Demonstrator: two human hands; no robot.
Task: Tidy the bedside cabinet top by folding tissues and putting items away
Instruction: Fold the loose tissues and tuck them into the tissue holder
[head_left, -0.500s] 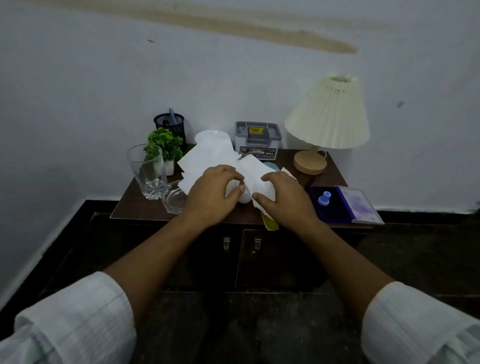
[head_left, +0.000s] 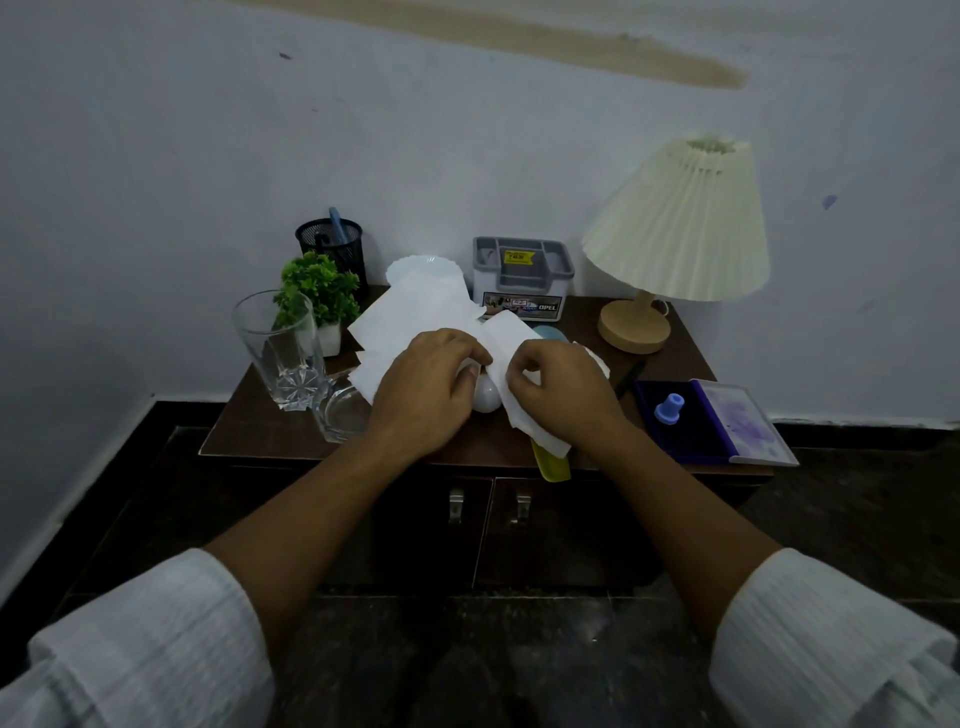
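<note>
On the cabinet top, white tissues lie mid-surface; the left hand presses curled fingers on them, the right hand pinches 1 sheet. Left stands a glass, right a lamp.

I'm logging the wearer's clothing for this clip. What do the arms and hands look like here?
Both arms wear white, finely ribbed fabric sleeves pushed up to about the elbows, leaving the forearms bare. The left hand and right hand are bare: no gloves, rings, watch or bracelets visible.
</note>
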